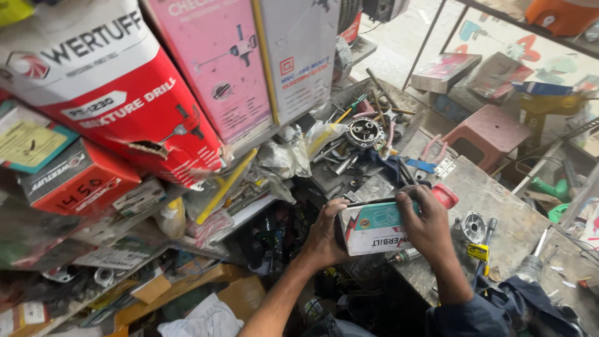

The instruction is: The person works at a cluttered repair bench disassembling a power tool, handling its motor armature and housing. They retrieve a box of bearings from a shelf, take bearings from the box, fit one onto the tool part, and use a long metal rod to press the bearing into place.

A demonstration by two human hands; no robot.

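Both hands hold a small white, teal and red cardboard box (369,229) over the edge of a cluttered metal workbench (499,206). My left hand (324,234) grips the box's left end. My right hand (425,224) wraps over its right end and top, fingers curled on the upper edge. Just behind my right hand sits a small red cap-like part (445,195).
Large red, pink and white power-tool boxes (187,81) lean on shelves at left. The bench carries a round metal motor part (364,132), a metal flange (473,226), a screwdriver (483,246), pliers and loose tools. A pink stool (490,134) stands at right.
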